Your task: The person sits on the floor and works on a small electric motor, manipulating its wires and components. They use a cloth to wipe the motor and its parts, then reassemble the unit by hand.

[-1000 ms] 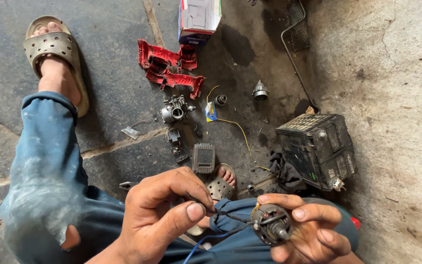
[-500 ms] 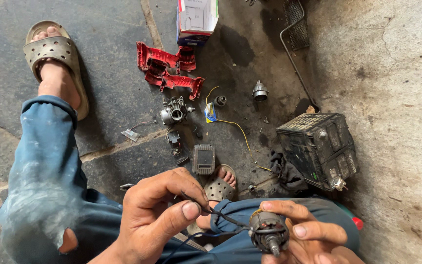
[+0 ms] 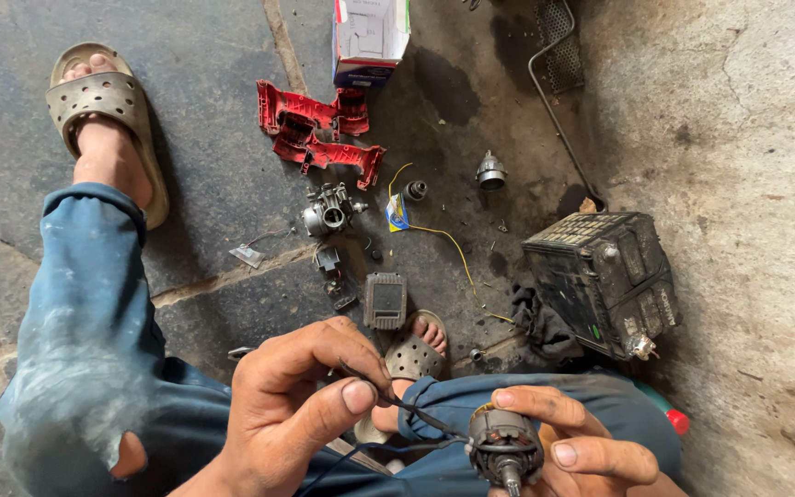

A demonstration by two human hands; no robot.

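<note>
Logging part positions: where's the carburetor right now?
Head view, centre: the carburetor lies on the concrete floor, just below the red plastic pieces and above the left hand.

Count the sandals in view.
2. One sandal is on the foot at upper left; the other sandal is at lower centre, partly hidden behind the left hand.

Parts spread on the floor ahead of us

The box [image 3: 370, 37] lies farthest off, the plastic covers [image 3: 315, 133] before it, the carburettor [image 3: 328, 210] nearer — the battery [image 3: 604, 276] sits right of all three.
</note>
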